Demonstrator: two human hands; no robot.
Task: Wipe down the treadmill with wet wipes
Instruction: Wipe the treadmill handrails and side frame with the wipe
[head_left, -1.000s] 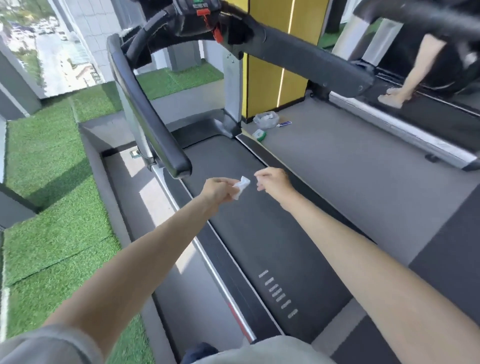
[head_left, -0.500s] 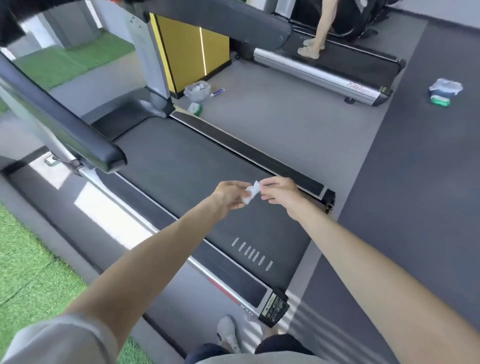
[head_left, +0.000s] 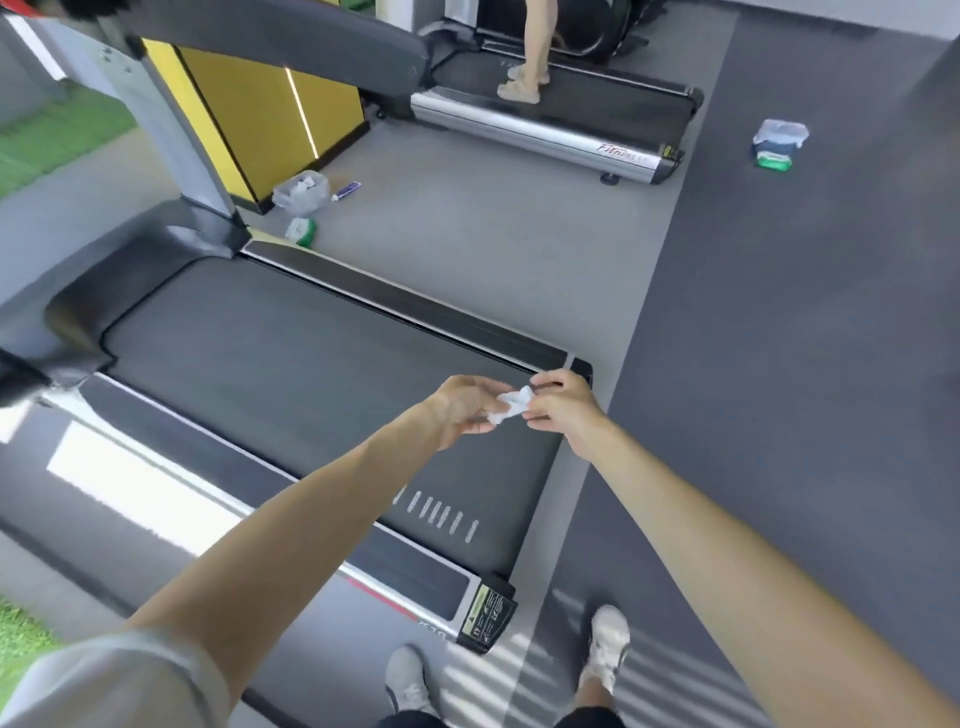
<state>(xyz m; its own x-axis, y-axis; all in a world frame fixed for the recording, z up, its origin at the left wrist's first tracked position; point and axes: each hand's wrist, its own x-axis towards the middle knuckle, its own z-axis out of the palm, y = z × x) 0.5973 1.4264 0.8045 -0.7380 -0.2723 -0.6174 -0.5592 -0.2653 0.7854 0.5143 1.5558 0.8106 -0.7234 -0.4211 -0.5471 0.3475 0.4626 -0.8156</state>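
The person is standing at the back end of the treadmill (head_left: 249, 353) and is stretching both arms out over its dark belt; the left hand (head_left: 460, 410) and the right hand (head_left: 563, 408) are meeting above the rear right part of the belt, close to the right side rail; a small crumpled white wet wipe (head_left: 511, 402) is being held between them, in the air over the belt; the left hand is pinching one end with curled fingers, and the right hand is pinching the other end with thumb and fingertips, so both hands are closed on the same wipe; the person's light shoes (head_left: 608, 644) are standing on the grey floor behind the machine; near the yellow column (head_left: 260, 114) a clear plastic bag (head_left: 301, 192) is lying, with a green pack (head_left: 300, 231) just beside it and a small tube (head_left: 347, 191) near; farther away another person's legs (head_left: 530, 52) are standing on a second treadmill (head_left: 545, 130); well apart on the right, another bag (head_left: 776, 143) is sitting on the dark floor
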